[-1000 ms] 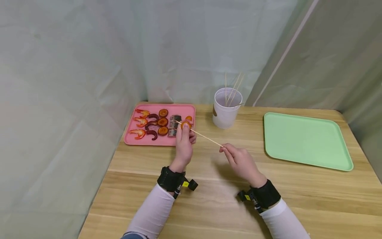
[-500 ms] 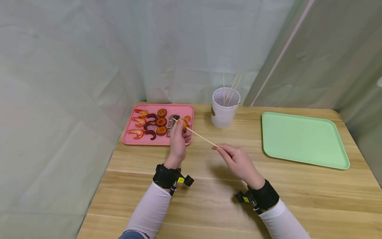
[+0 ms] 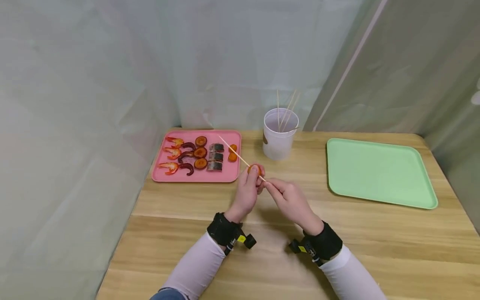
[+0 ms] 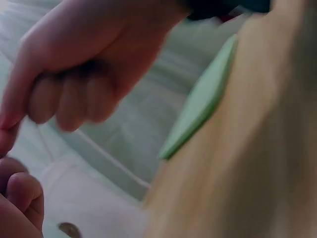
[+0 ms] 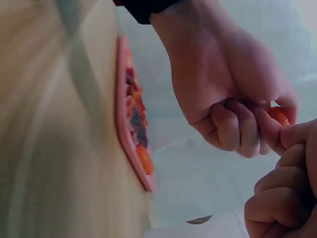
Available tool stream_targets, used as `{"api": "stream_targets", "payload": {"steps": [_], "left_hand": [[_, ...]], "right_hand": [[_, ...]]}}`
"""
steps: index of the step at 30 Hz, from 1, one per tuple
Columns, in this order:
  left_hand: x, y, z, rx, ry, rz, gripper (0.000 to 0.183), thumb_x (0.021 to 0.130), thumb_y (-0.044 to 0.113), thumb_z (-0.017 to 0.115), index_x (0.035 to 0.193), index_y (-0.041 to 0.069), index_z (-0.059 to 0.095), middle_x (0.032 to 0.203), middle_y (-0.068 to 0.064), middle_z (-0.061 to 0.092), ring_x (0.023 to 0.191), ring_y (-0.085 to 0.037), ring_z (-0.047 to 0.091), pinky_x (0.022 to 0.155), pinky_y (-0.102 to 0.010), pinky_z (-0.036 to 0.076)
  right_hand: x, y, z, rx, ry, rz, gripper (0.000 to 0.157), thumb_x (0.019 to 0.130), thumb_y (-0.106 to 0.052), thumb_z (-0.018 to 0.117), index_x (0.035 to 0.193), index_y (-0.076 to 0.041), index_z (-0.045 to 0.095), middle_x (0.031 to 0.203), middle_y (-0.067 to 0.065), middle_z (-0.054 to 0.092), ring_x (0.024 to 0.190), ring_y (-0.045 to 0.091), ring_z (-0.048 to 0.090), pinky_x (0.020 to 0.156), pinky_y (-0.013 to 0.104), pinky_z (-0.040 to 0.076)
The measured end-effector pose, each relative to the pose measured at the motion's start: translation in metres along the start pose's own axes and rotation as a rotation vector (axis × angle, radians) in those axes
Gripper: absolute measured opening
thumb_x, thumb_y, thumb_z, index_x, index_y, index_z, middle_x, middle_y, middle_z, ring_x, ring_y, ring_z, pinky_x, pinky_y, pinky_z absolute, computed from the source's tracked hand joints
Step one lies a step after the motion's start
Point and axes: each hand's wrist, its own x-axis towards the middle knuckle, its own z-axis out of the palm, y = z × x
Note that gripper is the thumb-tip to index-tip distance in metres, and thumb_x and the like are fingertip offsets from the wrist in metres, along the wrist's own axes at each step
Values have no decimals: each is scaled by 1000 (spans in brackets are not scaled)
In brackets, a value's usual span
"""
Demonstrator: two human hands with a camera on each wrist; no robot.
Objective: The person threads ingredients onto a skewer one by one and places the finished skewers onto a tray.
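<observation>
Head view: round orange slice [image 3: 250,170] on thin pale skewer [image 3: 239,156].

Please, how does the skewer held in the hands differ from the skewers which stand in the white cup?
The held skewer is pinched by the right hand; the cup skewers stand untouched in the white cup. The held skewer carries an orange slice, pinched by the left hand; the visible parts of the cup skewers are bare. Both kinds are thin, pale sticks.
</observation>
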Motion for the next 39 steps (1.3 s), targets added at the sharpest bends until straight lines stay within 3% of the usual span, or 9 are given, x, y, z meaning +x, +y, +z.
{"api": "stream_targets", "payload": {"steps": [3, 8, 13, 18, 22, 26, 34, 39], "left_hand": [[1, -2, 6, -5, -18, 21, 40, 115, 39, 37, 106, 2, 52, 66, 5, 31, 56, -9, 31, 53, -23, 24], [4, -5, 2, 28, -58, 41, 43, 115, 41, 35, 113, 1, 50, 66, 5, 34, 56, -11, 32, 54, -23, 27], [6, -6, -1, -1, 11, 73, 42, 115, 43, 37, 114, 3, 51, 68, 3, 29, 55, -11, 25, 55, -24, 23], [1, -9, 8, -89, 60, 90, 33, 116, 41, 40, 109, 9, 49, 70, 2, 30, 55, -10, 27, 54, -25, 22], [-4, -13, 17, -107, 61, 67, 27, 117, 32, 39, 106, 9, 49, 70, 3, 37, 56, -9, 36, 53, -24, 32], [-5, -14, 20, -93, 62, 47, 26, 116, 30, 39, 107, 8, 49, 67, 5, 38, 55, -7, 36, 54, -22, 32], [-1, -12, 10, -61, -22, -3, 34, 115, 34, 40, 116, 3, 52, 65, 5, 38, 55, -10, 36, 54, -24, 26], [3, -10, 4, -54, -100, -20, 43, 115, 36, 40, 126, -3, 54, 67, 4, 34, 56, -10, 32, 53, -22, 25]], "right_hand": [[4, 0, -1, 9, 41, 6, 18, 107, -10, 66, 116, -3, 80, 101, 6, 79, 80, 13, 66, 74, 35, 58], [5, 2, -4, 55, 24, 37, 18, 110, -13, 61, 110, -8, 78, 79, -5, 62, 68, 12, 51, 63, 29, 44], [4, 4, -6, 67, 5, 69, 23, 113, -16, 54, 100, -14, 73, 72, -9, 47, 64, 10, 41, 61, 31, 38], [1, 4, -3, -35, -7, 4, 17, 111, -11, 58, 102, -11, 71, 70, -10, 42, 60, 6, 34, 55, 28, 34], [-1, 3, 0, -143, 5, -60, 10, 109, -7, 61, 104, -9, 69, 70, -9, 41, 58, 6, 34, 53, 25, 32], [0, 3, 1, -161, 18, -83, 9, 109, -7, 60, 107, -9, 69, 71, -8, 41, 59, 7, 36, 53, 26, 33], [1, 5, -4, -25, -5, -8, 16, 112, -9, 56, 109, -9, 72, 76, -6, 51, 66, 10, 46, 62, 29, 41], [1, 4, -9, 25, -19, 49, 22, 114, -14, 52, 111, -10, 73, 74, -9, 42, 65, 10, 40, 62, 30, 34]]}}
